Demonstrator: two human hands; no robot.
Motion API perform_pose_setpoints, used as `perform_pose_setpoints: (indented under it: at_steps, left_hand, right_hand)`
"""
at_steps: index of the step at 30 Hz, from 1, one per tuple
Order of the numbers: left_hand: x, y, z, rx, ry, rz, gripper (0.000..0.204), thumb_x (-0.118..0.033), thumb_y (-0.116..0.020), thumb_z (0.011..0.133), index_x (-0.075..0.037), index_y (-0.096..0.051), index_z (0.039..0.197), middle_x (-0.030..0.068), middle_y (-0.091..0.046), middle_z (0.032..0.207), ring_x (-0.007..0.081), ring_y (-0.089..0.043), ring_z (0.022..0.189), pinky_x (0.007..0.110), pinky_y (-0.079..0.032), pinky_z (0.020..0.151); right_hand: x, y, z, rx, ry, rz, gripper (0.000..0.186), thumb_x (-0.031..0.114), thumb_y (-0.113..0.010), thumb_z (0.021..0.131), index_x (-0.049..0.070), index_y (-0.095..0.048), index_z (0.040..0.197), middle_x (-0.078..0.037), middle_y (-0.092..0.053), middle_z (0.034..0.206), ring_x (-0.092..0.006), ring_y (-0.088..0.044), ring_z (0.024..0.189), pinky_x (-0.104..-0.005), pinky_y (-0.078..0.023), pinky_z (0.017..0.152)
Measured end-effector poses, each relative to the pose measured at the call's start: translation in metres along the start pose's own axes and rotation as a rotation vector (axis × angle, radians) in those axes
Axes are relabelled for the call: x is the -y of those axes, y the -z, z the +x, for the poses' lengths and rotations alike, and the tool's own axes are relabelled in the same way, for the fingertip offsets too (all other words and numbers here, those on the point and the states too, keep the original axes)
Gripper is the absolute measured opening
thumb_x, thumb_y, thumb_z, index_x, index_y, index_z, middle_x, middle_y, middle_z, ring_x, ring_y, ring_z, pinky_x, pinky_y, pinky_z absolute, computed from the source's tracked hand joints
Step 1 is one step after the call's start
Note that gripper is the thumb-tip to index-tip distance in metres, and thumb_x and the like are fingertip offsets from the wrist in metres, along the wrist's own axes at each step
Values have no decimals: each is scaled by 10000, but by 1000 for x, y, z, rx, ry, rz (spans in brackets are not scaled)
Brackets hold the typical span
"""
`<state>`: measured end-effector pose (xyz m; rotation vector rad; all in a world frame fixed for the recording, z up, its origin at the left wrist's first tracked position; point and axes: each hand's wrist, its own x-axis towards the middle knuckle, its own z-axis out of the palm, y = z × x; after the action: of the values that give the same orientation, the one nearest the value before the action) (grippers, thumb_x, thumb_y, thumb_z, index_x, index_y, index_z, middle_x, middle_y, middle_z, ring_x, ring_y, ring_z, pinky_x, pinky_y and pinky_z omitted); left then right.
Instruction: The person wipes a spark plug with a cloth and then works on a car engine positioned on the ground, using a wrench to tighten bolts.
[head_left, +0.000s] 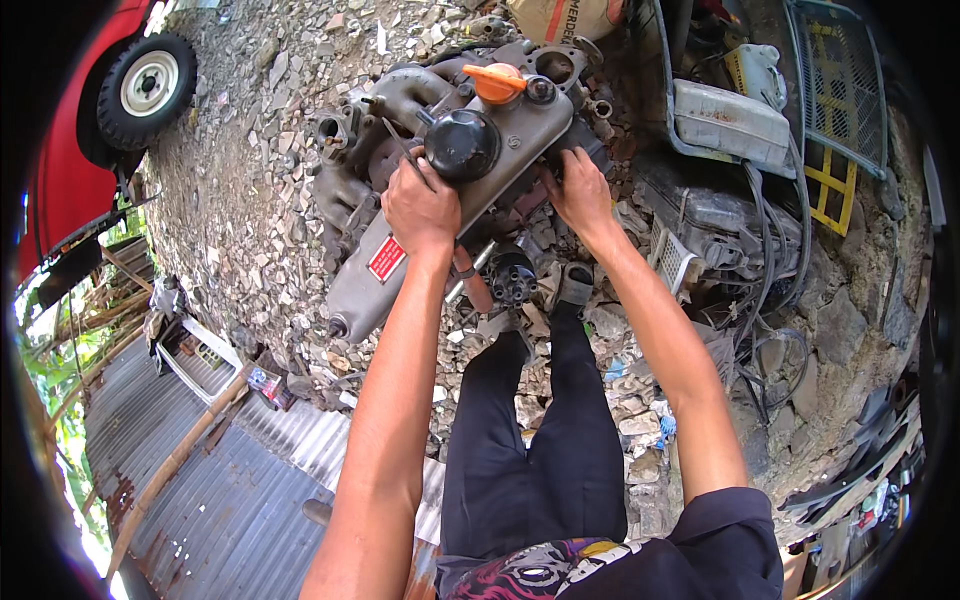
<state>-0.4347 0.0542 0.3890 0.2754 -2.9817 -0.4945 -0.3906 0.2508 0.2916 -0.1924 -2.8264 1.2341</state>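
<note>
A grey car engine (420,262) with a long valve cover lies on the rubble in front of me. My left hand (422,208) is closed around a thin dark metal tool (400,143) and rests over the valve cover. Only the tool's narrow end shows, so its exact kind is unclear. A round black canister (462,145) and an orange filler cap (495,83) sit on the engine beyond that hand. At the engine's right side, my right hand (580,195) has its fingers curled against the dark parts; what they grip is hidden. Below lies a black distributor cap (513,277).
Broken stone (250,150) covers the ground. To the right are a grey metal box (733,122), looped cables (770,250) and a yellow frame (830,190). A red vehicle's wheel (148,90) stands at far left; corrugated sheets (220,480) lie lower left.
</note>
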Motion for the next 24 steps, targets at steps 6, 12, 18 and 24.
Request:
perform_pose_setpoints:
  at_steps: [6, 12, 18, 24]
  left_hand:
    - [0, -2, -1, -11, -27, -4, 253, -189, -486, 966, -63, -643, 1119, 200, -692, 1022, 397, -642, 987, 492, -469, 870]
    - [2, -1, -1, 7, -15, -12, 251, -172, -485, 963, -70, -634, 1137, 201, -686, 1042, 403, -631, 1010, 493, -463, 880]
    - [-1, 0, 0, 30, 5, 7, 257, -201, -473, 990, -64, -647, 1120, 158, -701, 1047, 330, -640, 1043, 445, -452, 917]
    - [-3, 1, 1, 32, -8, 2, 254, -186, -472, 980, -72, -638, 1135, 181, -690, 1045, 374, -635, 1018, 474, -456, 884]
  right_hand:
    - [0, -1, 13, 52, -97, 88, 257, 213, -622, 914, -38, -673, 939, -285, -665, 903, -469, -646, 879, -525, -527, 774]
    - [12, 14, 29, 295, -393, 198, 266, 192, -651, 867, -22, -706, 1017, -300, -675, 887, -443, -662, 939, -508, -529, 826]
    - [4, 21, 25, 361, -103, -70, 289, 159, -697, 818, -40, -663, 1025, -273, -690, 940, -442, -665, 932, -500, -541, 827]
    - [-5, 15, 33, 295, -258, 82, 265, 187, -641, 883, -18, -677, 1048, -323, -651, 962, -476, -623, 955, -516, -524, 807]
